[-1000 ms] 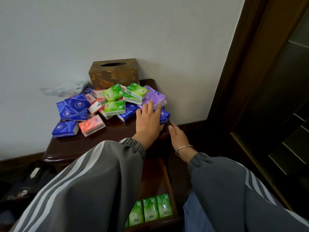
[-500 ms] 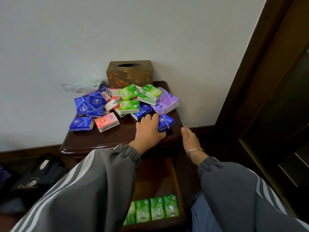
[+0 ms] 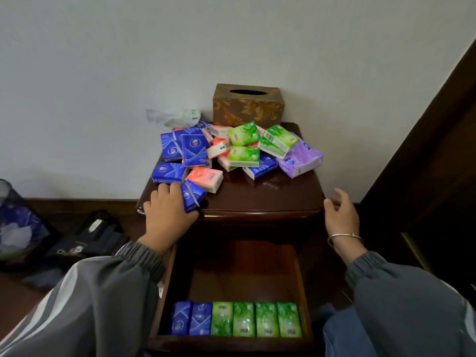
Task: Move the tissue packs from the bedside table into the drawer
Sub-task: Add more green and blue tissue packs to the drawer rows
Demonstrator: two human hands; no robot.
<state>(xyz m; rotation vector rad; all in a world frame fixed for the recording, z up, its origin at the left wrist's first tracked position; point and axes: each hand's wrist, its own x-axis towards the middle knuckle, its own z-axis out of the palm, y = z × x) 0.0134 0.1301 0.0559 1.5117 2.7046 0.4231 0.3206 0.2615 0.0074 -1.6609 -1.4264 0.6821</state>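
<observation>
Pack [image 3: 193, 198]: blue, centre left; left hand [image 3: 167, 217] fingers curled round it (to lift it).
Right hand [image 3: 341, 215]: fingers loose, empty.
Drawer [image 3: 244, 276]: open below, ready.

We found the drawer [image 3: 244, 274] open beneath the bedside table [image 3: 270, 199], its floor bare behind a row of packs [image 3: 237, 319] lining the front wall. Above, the tabletop's front right lay free; the heaped packs [image 3: 242, 155] and tissue box [image 3: 247, 106] crowded the rear.
</observation>
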